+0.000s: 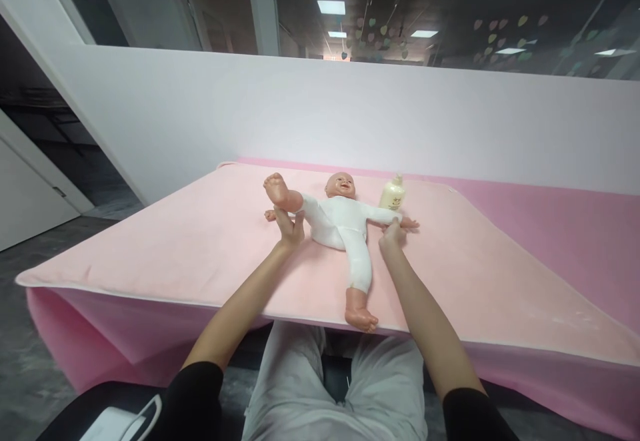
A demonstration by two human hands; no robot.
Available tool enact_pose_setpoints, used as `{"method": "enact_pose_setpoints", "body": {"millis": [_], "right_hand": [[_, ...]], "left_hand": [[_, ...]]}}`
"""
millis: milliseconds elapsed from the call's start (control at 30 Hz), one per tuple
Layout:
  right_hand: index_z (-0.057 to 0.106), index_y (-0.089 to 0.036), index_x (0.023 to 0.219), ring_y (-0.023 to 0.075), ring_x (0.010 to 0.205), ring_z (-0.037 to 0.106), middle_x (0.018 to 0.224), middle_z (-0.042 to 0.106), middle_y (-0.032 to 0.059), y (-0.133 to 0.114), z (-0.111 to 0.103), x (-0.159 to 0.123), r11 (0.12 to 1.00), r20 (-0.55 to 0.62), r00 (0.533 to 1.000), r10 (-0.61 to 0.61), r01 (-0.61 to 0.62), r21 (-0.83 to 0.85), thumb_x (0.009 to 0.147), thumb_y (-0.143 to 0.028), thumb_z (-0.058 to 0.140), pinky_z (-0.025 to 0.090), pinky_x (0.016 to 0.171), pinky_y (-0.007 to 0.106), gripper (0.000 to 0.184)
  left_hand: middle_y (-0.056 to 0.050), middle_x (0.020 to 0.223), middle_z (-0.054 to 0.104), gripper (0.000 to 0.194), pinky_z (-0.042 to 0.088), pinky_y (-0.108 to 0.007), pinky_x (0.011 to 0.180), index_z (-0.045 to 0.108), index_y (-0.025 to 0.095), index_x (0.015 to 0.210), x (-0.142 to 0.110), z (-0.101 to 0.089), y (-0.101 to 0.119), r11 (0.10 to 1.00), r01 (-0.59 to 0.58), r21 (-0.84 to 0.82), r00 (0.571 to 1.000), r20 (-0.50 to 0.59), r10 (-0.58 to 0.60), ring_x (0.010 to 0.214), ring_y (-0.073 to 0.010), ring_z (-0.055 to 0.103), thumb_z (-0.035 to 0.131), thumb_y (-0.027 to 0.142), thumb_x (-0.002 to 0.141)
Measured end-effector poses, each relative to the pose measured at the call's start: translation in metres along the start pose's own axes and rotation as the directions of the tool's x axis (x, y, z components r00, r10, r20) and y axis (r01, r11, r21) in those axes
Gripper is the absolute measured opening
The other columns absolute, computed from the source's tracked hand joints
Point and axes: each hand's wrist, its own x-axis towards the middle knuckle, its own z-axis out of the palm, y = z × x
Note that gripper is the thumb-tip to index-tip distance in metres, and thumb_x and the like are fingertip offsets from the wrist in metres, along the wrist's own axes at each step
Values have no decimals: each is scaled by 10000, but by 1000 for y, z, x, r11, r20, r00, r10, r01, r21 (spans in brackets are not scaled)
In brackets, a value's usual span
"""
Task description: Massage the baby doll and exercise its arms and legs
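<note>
A baby doll (340, 218) with a white cloth body lies on its back on a pale pink blanket (200, 241), head toward the wall. My left hand (291, 228) is closed around the doll's raised leg, just below the bare foot (277, 191). The doll's other leg stretches toward me, its foot (361, 311) at the table's front edge. With my right hand (393, 234) I grip the doll's outstretched arm near the wrist. A pale yellow pump bottle (393, 193) stands upright just behind that arm.
A white wall (350, 114) with glass above it runs along the table's far side. Darker pink cloth (565, 241) shows at the right and hangs over the front edge. My legs (335, 388) are under the table. A white object (113, 424) lies at the lower left.
</note>
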Motion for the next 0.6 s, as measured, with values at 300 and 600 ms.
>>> {"method": "enact_pose_setpoints", "body": {"millis": [300, 600], "right_hand": [[566, -116, 1239, 211, 903, 674, 1079, 685, 143, -2, 2, -8, 973, 26, 973, -228, 228, -30, 843, -333, 518, 552, 757, 313, 455], [658, -189, 1198, 254, 998, 554, 1044, 641, 115, -2, 1, -27, 558, 590, 569, -573, 798, -229, 797, -181, 539, 476, 909, 400, 418]], "left_hand": [[-135, 1065, 633, 483, 500, -457, 890, 501, 170, 1116, -8, 11, 18, 1000, -13, -7, 904, 427, 15, 1014, -287, 618, 524, 587, 874], [-133, 1198, 598, 440, 516, -433, 921, 448, 199, 1165, -16, 24, 14, 965, 245, -89, 889, 417, -187, 1101, -264, 610, 544, 532, 894]]}}
